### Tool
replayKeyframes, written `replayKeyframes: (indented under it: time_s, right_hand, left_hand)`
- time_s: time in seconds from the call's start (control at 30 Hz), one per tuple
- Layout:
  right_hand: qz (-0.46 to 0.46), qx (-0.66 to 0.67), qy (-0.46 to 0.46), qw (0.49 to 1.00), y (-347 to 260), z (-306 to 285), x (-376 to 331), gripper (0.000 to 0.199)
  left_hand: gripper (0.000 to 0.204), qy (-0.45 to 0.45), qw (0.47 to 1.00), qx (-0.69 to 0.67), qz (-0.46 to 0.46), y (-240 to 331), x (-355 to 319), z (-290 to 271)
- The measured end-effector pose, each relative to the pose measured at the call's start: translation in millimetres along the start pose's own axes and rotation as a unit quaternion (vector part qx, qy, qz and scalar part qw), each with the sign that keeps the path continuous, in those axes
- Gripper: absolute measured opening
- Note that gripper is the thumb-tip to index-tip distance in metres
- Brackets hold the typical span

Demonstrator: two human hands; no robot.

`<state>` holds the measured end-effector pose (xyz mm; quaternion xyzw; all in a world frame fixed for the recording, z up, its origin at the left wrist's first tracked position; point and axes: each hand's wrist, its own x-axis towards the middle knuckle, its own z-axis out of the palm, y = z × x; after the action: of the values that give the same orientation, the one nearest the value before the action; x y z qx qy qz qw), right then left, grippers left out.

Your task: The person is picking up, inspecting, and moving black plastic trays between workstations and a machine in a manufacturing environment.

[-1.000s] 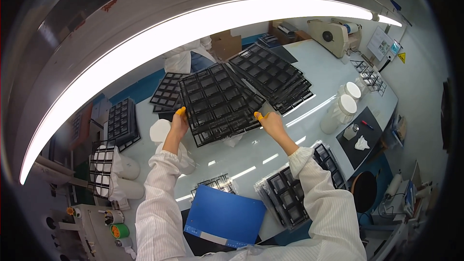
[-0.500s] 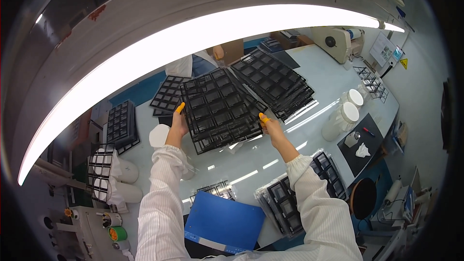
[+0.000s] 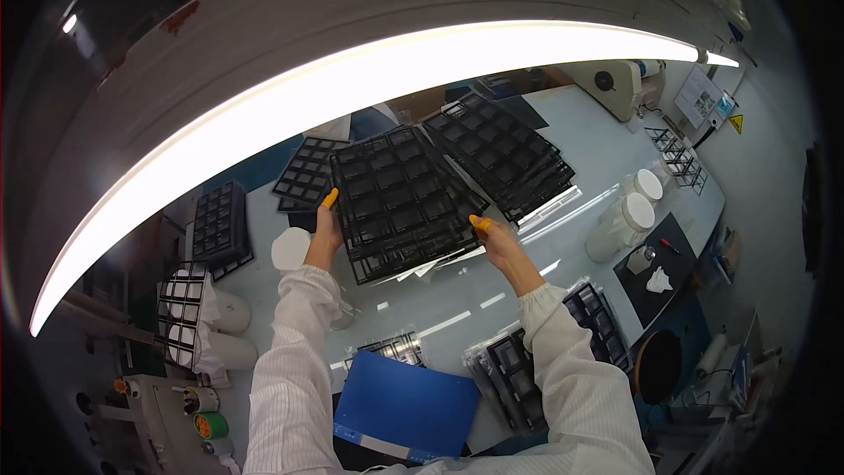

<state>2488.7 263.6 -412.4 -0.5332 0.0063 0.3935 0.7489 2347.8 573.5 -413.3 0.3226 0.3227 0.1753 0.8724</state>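
My left hand (image 3: 326,230) grips the left edge of a stack of black grid trays (image 3: 400,193), its thumb in a yellow finger cot. On the opposite side my right hand (image 3: 501,244) is closed on the stack's lower right edge, also with a yellow cot on the thumb. The trays are divided into square pockets and lie slightly out of line with one another. Most of my fingers are hidden beneath them. Close by on the right is another pile of black trays (image 3: 501,145), and a few more trays (image 3: 308,167) lie behind on the left.
A blue folder (image 3: 409,400) lies near me, beside bagged black trays (image 3: 517,369). White-lidded jars (image 3: 637,211) stand right, near a black mat (image 3: 677,251) with a red pen. Further white-lidded containers (image 3: 230,312) are at left. A lamp tube (image 3: 378,62) spans overhead.
Both hands keep hold of the tray stack, which has barely moved. My right hand sits slightly lower. A co-worker's hand seen at the back is no longer visible as the view has tilted.
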Motion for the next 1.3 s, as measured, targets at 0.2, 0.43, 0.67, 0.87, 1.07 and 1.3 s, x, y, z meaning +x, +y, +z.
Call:
replayKeyframes:
  time_s: [0.2, 0.43, 0.67, 0.87, 1.07, 1.3]
  right_hand:
    - [-0.008, 0.024, 0.001, 1.000, 0, -2, -5, 0.017]
    - [-0.022, 0.041, -0.033, 0.998, 3, -1, -8, 0.016]
    - [-0.032, 0.046, -0.032, 0.998, 10, -8, -15, 0.014]
    - [-0.053, 0.031, -0.058, 0.996, 11, -2, -33, 0.020]
    - [-0.085, 0.033, -0.081, 0.993, -3, 3, -69, 0.021]
    - [-0.075, 0.023, -0.111, 0.991, -11, 17, -134, 0.023]
  left_hand:
    - [0.045, 0.011, 0.999, 0.031, -0.010, 2, -7, 16]
    - [0.045, 0.026, 0.999, 0.017, 0.015, 1, -22, 12]
    - [0.043, 0.001, 0.999, 0.021, 0.028, 1, -48, 23]
    - [0.040, -0.030, 0.999, -0.002, 0.044, 5, -66, 13]
    - [0.039, -0.056, 0.995, -0.007, 0.077, 10, -104, 16]
    - [0.041, -0.124, 0.984, -0.038, 0.123, 16, -192, 11]
